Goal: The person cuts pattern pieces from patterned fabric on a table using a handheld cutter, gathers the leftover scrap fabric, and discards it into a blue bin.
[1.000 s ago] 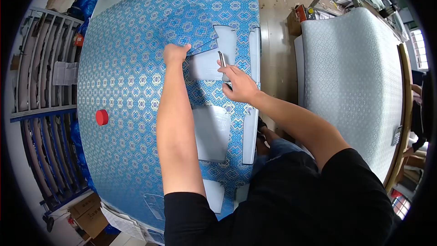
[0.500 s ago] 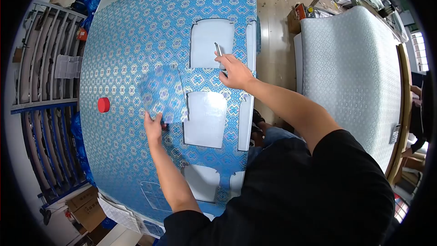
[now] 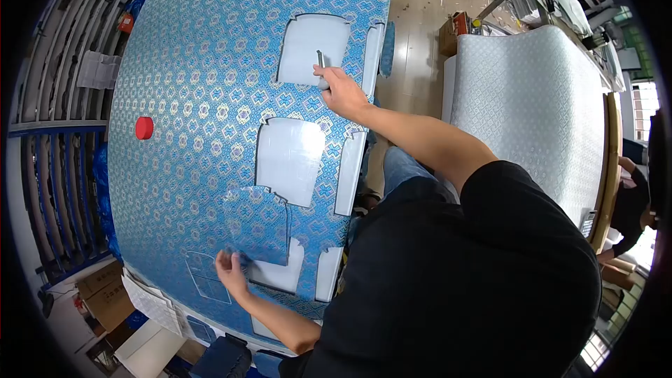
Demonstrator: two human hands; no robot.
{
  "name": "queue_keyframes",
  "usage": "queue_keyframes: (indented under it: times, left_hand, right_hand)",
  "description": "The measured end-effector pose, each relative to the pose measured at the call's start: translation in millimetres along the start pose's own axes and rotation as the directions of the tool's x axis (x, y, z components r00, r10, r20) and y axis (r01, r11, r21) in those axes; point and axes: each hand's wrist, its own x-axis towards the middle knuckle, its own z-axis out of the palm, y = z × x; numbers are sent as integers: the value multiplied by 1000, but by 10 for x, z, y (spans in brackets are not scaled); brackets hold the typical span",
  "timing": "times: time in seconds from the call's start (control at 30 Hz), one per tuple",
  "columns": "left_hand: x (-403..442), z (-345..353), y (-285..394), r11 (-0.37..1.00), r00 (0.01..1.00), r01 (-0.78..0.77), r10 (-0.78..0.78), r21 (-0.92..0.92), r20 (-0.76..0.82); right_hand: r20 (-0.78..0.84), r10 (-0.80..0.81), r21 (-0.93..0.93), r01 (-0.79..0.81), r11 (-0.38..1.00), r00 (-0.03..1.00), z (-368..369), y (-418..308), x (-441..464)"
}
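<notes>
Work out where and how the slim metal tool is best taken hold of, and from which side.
I would grip the slim metal tool by its grey rear end, coming from the person's side, fingers wrapped around it. Its narrow front end points away from the person, so this should keep the fingers behind it; the right hand holds it that way.

Right hand (image 3: 343, 91) closed round a slim metal-tipped tool (image 3: 320, 60), tip over the pale upper cut-out (image 3: 318, 36) in the blue patterned sheet (image 3: 189, 161). Left hand (image 3: 232, 271) at the lower edge of a loose patterned panel (image 3: 255, 220), which overlaps a lower pale opening (image 3: 297, 266); grip blurred. Red disc-like object (image 3: 144, 127) on sheet, well apart from both hands. White patterned material (image 3: 518, 105) to the right, beyond a strip of floor (image 3: 411, 56). Co-worker's arm (image 3: 625, 241) at far right.
</notes>
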Motion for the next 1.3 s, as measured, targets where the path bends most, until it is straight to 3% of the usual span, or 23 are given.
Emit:
queue_keyframes:
  times: [0.03, 0.07, 0.1, 0.17, 0.23, 0.27, 0.3, 0.33, 0.37, 0.4, 0.47, 0.57, 0.7, 0.83, 0.87, 0.93, 1.07, 1.13, 1.3]
  left_hand:
    - [-75, 57, 16, 991, 986, -85, 98, 103, -132]
    - [-140, 79, 62, 994, 973, -42, 63, 98, -224]
    - [-212, 193, 198, 995, 971, -34, 55, 90, -235]
    - [-362, 484, 503, 989, 942, -110, 136, 102, -307]
    - [-499, 914, 931, 985, 943, -68, 115, 157, -313]
    - [-545, 1136, 1118, 980, 939, -97, 147, 172, -310]
    - [-573, 1358, 1272, 975, 935, -123, 177, 187, -306]
    - [-582, 1592, 1386, 970, 933, -146, 200, 193, -299]
    - [-575, 1818, 1495, 972, 942, -148, 194, 181, -272]
    - [-578, 2087, 1686, 974, 953, -148, 187, 171, -241]
    - [-547, 2707, 2159, 960, 956, -185, 226, 211, -186]
    - [-508, 3635, 2992, 906, 946, -318, 324, 279, 27]
    - [-467, 4704, 3610, 793, 809, -570, 497, 215, 312]
    - [-438, 5404, 3857, 632, 644, -745, 601, 213, 473]
    - [-442, 5512, 3867, 619, 656, -740, 579, 262, 484]
    - [-406, 5663, 3901, 624, 688, -716, 559, 312, 463]
    - [-389, 5776, 3818, 571, 727, -686, 505, 451, 465]
    - [-413, 5777, 3815, 571, 734, -678, 502, 463, 456]
    - [-434, 5792, 3833, 575, 751, -660, 488, 483, 445]
  right_hand:
    - [6, -10, 48, 10, 999, 1000, 10, 37, 3]
    - [11, -24, 95, 23, 995, 1000, 16, 75, 24]
    - [-53, -110, 96, 115, 989, 992, 63, 148, 24]
    - [-19, -93, 194, 95, 976, 995, -46, 103, -23]
    - [-11, -134, 411, 127, 903, 991, -90, 162, -18]
    - [35, -136, 490, 102, 866, 990, -139, 188, -11]
    - [126, -65, 666, -36, 745, 990, -140, 252, -14]
    - [218, -20, 681, -137, 719, 976, -261, 262, 12]
    - [309, 24, 683, -240, 690, 951, -389, 287, 74]
    - [165, -68, 686, -65, 725, 984, -477, 359, 163]
    - [171, -245, 638, 82, 766, 954, -860, 546, 459]
    - [243, -146, 595, -28, 803, 959, -1365, 859, 897]
    - [173, -42, 453, -41, 891, 984, -1864, 1345, 1394]
    - [307, -69, 264, -15, 964, 949, -2230, 1507, 1510]
    - [314, -77, 264, -9, 964, 946, -2231, 1574, 1500]
    - [319, -232, 185, 180, 966, 919, -2243, 1641, 1475]
    - [399, -249, 193, 185, 964, 882, -2281, 1619, 1447]
    - [407, -352, 215, 287, 934, 843, -2256, 1609, 1441]
    - [414, -388, 152, 358, 921, 824, -2191, 1587, 1442]
